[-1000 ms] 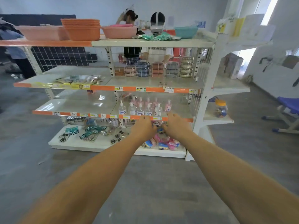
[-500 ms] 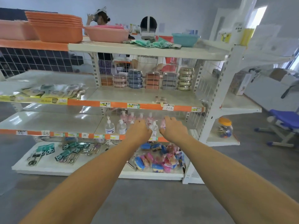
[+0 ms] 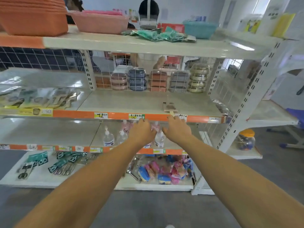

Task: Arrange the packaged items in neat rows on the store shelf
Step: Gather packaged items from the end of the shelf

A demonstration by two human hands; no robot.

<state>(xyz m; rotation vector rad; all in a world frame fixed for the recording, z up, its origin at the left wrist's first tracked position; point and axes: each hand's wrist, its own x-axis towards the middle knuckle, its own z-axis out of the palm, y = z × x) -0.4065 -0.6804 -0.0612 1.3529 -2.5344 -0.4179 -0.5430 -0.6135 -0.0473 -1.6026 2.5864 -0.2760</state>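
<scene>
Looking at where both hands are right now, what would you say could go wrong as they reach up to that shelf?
1. The left hand and right hand hang just in front of the pump bottles; a careless sweep might topple them.
2. The small flat packet lies alone at the shelf edge; a nudge could push it off.
</scene>
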